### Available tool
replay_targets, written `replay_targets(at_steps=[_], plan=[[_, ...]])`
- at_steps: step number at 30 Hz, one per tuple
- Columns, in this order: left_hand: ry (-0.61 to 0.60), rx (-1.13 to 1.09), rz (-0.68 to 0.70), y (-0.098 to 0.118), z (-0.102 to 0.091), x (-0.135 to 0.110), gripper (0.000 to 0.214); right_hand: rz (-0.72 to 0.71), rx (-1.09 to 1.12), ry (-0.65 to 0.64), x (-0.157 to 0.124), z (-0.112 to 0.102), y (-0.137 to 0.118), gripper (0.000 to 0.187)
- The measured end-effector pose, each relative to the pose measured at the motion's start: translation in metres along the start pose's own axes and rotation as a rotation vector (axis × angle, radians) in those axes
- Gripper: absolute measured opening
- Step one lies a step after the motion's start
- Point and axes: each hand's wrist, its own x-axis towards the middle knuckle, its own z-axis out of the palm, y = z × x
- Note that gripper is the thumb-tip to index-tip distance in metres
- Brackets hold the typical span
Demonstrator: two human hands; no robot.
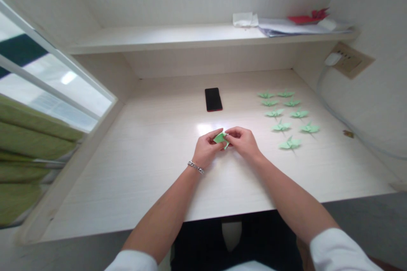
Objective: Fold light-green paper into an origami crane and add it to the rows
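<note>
Grip firm, left hand and right hand pinch the folded green paper, just nearer than the black phone; nine paper cranes dot the counter to the phone's right, white papers on the shelf beyond it.

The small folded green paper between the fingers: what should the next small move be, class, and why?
Probably press a crease into the small folded green paper with the right hand while the left hand steadies it: fingers of both grip it, and no spread wings show, unlike the nine pale-green paper birds alongside.
</note>
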Motion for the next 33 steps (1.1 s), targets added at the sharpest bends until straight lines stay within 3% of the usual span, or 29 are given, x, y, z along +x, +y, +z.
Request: replay_targets(at_steps=[13,26,29,33], plan=[[-0.047,-0.137,-0.063,0.0028,-0.0009,0.0006,0.053,0.056,-0.003,-0.055,0.0001,-0.0020,-0.0049,0.031],[-0.027,-0.127,-0.094,-0.0028,-0.0010,0.0019,0.057,-0.028,-0.230,-0.052,-0.0026,-0.0051,-0.0047,0.024],[-0.011,-0.163,-0.103,-0.0010,0.0016,0.0017,0.047,-0.040,-0.288,-0.075,-0.0030,-0.0059,-0.0061,0.022],[-0.008,-0.129,-0.089,-0.0002,0.0035,0.0019,0.029,-0.175,-0.396,-0.035,-0.0038,-0.0068,-0.0095,0.019]])
